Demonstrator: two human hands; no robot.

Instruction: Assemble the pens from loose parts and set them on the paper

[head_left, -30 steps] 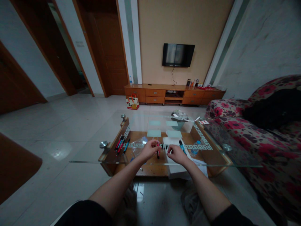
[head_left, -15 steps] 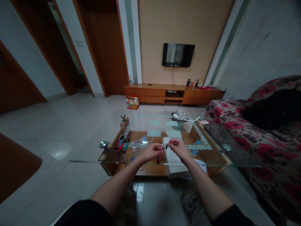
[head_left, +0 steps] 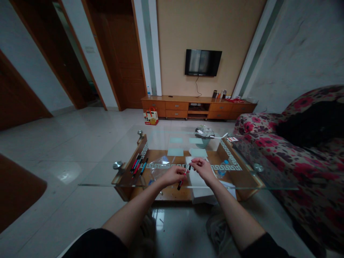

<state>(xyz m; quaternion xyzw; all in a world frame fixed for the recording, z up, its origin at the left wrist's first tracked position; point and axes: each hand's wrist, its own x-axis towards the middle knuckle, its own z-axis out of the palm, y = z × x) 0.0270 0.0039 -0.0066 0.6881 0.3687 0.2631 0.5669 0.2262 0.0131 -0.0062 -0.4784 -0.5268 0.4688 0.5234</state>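
My left hand (head_left: 174, 175) is closed on a slim red-and-black pen (head_left: 180, 185), its white upper end slanting up to the right. Between the fingertips of my right hand (head_left: 202, 170) is a small black cap (head_left: 190, 166). The pen's white end is close to the cap; I cannot tell whether they touch. Both hands are above the near part of the glass table (head_left: 107, 175). Left of them lie several red, black and blue pens (head_left: 137, 166) and a clear plastic bag (head_left: 159, 165).
A white box or paper stack (head_left: 200, 191) is beneath my right hand, with a blue-capped bottle (head_left: 223, 167) to its right. Past the table's far edge stands a filled wastebasket (head_left: 203, 142). A floral sofa (head_left: 271, 157) flanks the right side.
My left hand has moved slightly down, and the pen has tilted so its white end leans further right, nearer the cap. My right hand has barely moved.
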